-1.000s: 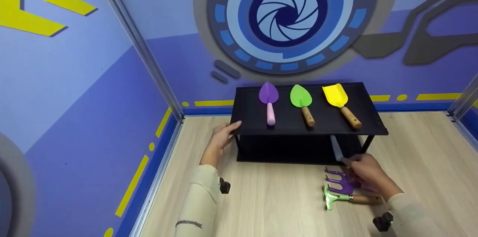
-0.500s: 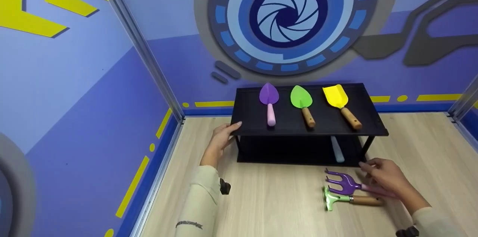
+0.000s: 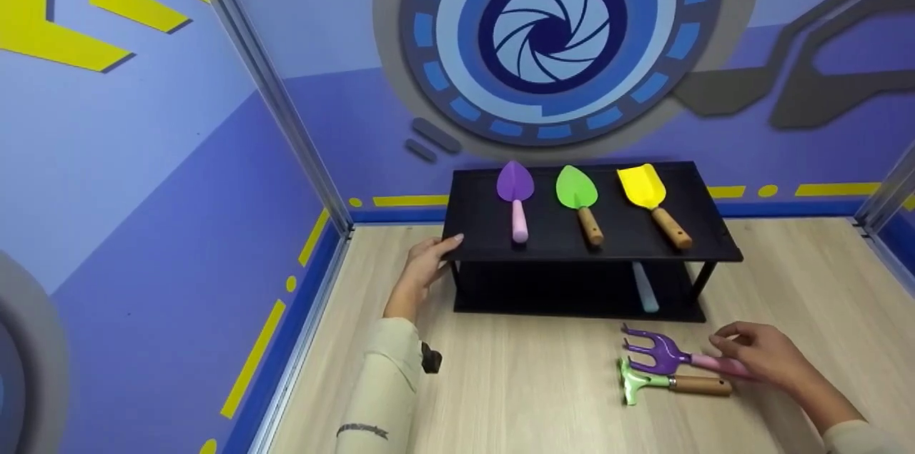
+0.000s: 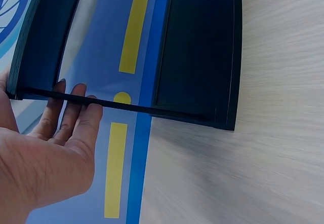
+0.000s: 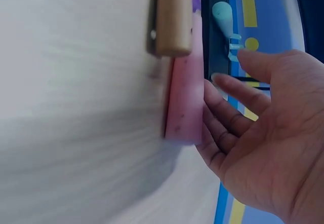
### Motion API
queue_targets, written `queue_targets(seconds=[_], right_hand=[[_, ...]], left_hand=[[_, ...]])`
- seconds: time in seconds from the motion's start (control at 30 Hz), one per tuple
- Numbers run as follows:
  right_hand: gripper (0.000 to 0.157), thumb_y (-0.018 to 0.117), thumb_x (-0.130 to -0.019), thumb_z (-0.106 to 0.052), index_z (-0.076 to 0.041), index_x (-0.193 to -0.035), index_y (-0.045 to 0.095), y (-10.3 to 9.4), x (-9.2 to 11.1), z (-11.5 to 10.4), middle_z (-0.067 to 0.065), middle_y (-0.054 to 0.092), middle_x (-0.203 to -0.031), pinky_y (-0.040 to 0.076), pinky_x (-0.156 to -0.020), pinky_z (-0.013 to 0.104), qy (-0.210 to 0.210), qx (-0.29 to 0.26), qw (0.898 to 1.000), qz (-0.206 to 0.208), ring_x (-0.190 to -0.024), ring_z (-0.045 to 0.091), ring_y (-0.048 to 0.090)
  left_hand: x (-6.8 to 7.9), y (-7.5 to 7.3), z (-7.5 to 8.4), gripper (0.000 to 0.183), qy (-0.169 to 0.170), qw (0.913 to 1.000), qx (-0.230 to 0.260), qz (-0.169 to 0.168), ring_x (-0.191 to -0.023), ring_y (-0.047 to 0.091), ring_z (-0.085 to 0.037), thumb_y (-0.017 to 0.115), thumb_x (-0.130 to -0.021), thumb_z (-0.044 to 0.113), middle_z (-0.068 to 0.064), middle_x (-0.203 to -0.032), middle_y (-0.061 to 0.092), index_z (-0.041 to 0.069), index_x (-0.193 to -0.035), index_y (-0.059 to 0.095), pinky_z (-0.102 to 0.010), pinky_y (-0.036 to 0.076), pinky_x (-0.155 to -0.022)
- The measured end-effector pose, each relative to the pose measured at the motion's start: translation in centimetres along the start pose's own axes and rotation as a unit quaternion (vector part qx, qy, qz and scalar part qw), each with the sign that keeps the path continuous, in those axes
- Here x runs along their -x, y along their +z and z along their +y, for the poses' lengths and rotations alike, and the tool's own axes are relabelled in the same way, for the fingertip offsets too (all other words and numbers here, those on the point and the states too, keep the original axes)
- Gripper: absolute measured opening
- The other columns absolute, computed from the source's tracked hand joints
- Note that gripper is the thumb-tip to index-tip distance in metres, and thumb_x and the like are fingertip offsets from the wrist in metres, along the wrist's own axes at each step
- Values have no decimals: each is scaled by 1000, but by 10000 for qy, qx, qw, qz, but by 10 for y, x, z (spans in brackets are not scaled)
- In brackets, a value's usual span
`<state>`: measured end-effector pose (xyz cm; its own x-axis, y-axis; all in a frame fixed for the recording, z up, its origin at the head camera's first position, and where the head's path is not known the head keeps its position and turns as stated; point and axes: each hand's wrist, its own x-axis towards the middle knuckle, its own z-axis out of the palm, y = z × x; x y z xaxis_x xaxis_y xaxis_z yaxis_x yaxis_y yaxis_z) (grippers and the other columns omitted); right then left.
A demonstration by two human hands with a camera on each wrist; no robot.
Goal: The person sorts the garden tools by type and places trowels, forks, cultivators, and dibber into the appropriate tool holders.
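Note:
My left hand (image 3: 423, 269) grips the left front corner of a black two-tier shelf (image 3: 475, 218), thumb on the top board. In the left wrist view its fingers (image 4: 87, 120) reach past the shelf's thin post. My right hand (image 3: 768, 354) is empty, its fingers loosely bent beside the pink handle (image 5: 186, 102) of a purple hand fork (image 3: 665, 354). That fork lies on the table, with a green hand rake (image 3: 629, 382) with a wooden handle just in front. On the lower tier lies a light-blue-handled tool (image 3: 645, 289), its head hidden by the top board in the head view.
Along the top tier lie a purple trowel (image 3: 515, 182) with a pink handle, a green trowel (image 3: 576, 186) and a yellow scoop (image 3: 643, 186), both with wooden handles. Behind the shelf stands a patterned blue wall (image 3: 329, 132). The wooden tabletop (image 3: 529, 382) spreads in front.
My right hand has let go of the light-blue-handled tool on the lower tier and moved back to the right, beside the purple fork's handle. My left hand has stayed on the shelf.

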<state>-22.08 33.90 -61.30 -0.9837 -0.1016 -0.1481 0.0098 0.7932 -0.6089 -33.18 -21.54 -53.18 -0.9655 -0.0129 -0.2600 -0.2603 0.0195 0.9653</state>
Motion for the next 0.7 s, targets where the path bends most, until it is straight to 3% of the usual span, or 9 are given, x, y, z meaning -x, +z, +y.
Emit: queue_targets(seconds=[0.13,0.4,0.57,0.7], right_hand=[[32,71,-102,-36,-6,-114,78,0,4,4,12,80,-108,53,-76,30,-51,53,9997,-216,-97,20,70],[34,75,-96,-25,-3,-122,76,-7,8,9,10,79,-106,51,-73,27,-248,158,9968,-748,-92,16,65],[40,77,-95,-25,2,-125,73,-9,11,9,9,76,-103,48,-70,27,-151,157,9949,-988,-88,18,60],[36,81,-90,-19,1,-120,75,-9,14,6,6,72,-96,44,-64,24,-180,222,9947,-991,-81,17,55]], left_hand=[[2,0,2,56,-46,10000,14,-34,-146,57,-28,81,-94,46,-9,-138,71,7,-133,70,-45,43,-129],[6,1,6,66,-106,9999,58,-83,-150,54,-29,81,-95,46,-11,-148,66,5,-144,64,-44,43,-129],[6,0,7,53,-30,9998,144,-95,-145,60,-29,79,-97,44,-12,-142,70,5,-131,72,-45,46,-127],[6,-4,9,45,-15,9997,225,-100,-138,64,-28,80,-97,41,-13,-137,71,3,-121,76,-46,49,-124]])
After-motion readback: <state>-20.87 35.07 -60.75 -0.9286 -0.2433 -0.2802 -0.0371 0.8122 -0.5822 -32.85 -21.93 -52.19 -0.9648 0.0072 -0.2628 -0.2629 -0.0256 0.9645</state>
